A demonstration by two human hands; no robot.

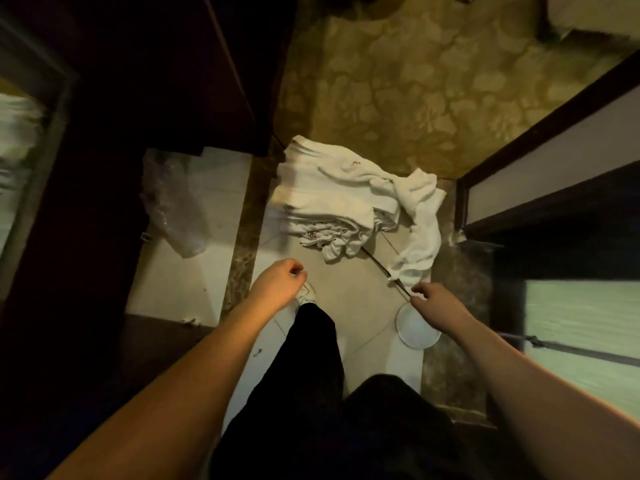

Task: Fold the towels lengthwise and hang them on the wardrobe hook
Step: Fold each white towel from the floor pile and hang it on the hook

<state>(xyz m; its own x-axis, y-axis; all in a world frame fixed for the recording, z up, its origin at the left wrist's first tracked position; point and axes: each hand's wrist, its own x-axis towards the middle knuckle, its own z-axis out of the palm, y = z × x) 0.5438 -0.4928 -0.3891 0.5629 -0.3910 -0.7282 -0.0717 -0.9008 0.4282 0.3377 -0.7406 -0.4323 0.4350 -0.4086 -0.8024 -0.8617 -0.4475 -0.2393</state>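
1. The towels are heaped on the floor, awaiting folding.
2. Both hands are held just short of the heap, for reaching.
3. The left hand and right hand appear loosely curled, holding nothing.

White towels with small red embroidered marks; olive-gold carpet with a leaf pattern; pale cream floor tiles, mottled brown stone border; black trousers; white shoe; white round plate; dark brown wardrobe panels; clear plastic bag
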